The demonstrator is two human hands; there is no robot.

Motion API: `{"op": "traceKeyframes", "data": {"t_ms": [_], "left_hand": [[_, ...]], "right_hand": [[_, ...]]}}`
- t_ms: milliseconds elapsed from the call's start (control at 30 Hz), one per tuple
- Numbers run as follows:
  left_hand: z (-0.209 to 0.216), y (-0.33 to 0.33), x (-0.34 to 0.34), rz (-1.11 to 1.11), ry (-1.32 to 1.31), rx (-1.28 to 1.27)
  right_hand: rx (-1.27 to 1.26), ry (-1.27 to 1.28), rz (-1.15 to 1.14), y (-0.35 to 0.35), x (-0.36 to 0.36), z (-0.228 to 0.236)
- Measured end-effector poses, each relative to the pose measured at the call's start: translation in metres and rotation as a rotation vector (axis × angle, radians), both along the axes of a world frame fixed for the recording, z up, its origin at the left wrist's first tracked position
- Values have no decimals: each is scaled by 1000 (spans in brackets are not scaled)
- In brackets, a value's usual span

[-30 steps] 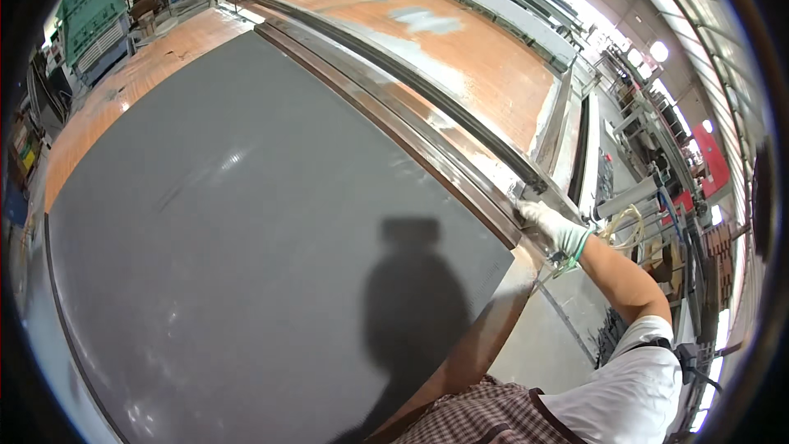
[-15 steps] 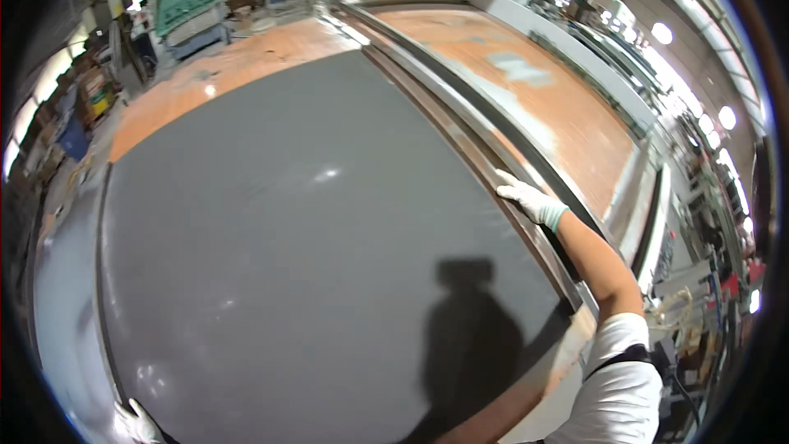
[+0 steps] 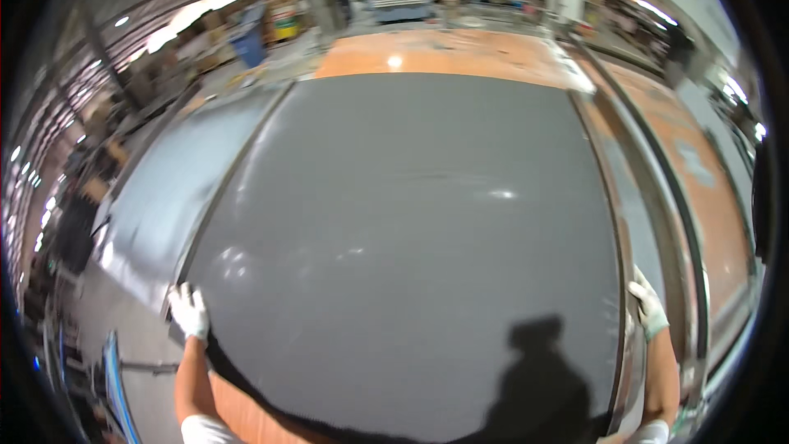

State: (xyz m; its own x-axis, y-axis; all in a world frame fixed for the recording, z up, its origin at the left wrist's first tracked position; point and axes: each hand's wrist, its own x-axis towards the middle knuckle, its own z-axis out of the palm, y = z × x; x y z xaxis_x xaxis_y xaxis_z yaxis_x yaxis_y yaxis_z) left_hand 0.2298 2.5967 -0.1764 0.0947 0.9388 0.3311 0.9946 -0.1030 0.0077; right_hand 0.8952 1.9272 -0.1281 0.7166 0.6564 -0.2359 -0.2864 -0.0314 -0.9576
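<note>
Grey sheet separates left hand, by silvery panel, from right hand, each grip unclear.

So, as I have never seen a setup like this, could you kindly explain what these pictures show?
Of course. No robot is involved: you see a person's own white-gloved left hand and right hand. The view comes from a wide fisheye camera worn on the person's head, looking down, so straight edges look bent toward the rim.

The large dark grey sheet lies in front of the person, with an orange surface showing beyond its far edge. The dark shape on its near right part is a shadow.

The left hand is at the sheet's left side, near the close corner. The right hand is at the brown strip along the right side. Whether either hand grips or merely rests there is hard to tell.
</note>
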Motion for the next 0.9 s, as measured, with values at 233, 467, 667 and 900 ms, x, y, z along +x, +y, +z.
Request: {"op": "traceKeyframes", "data": {"t_ms": [233, 467, 667, 900], "left_hand": [[-52, -59, -92, -169, -159, 10], [-78, -216, -76, 371, -424, -597], [-35, -220, -48, 205, -433, -739], [-42, -193, -31, -59, -502, -914]], "right_hand": [[53, -88, 207, 152, 12, -31], [210, -32, 505, 341, -11, -40], [150, -135, 576, 512, -76, -65], [-68, -317, 547, 672, -188, -68]]}}
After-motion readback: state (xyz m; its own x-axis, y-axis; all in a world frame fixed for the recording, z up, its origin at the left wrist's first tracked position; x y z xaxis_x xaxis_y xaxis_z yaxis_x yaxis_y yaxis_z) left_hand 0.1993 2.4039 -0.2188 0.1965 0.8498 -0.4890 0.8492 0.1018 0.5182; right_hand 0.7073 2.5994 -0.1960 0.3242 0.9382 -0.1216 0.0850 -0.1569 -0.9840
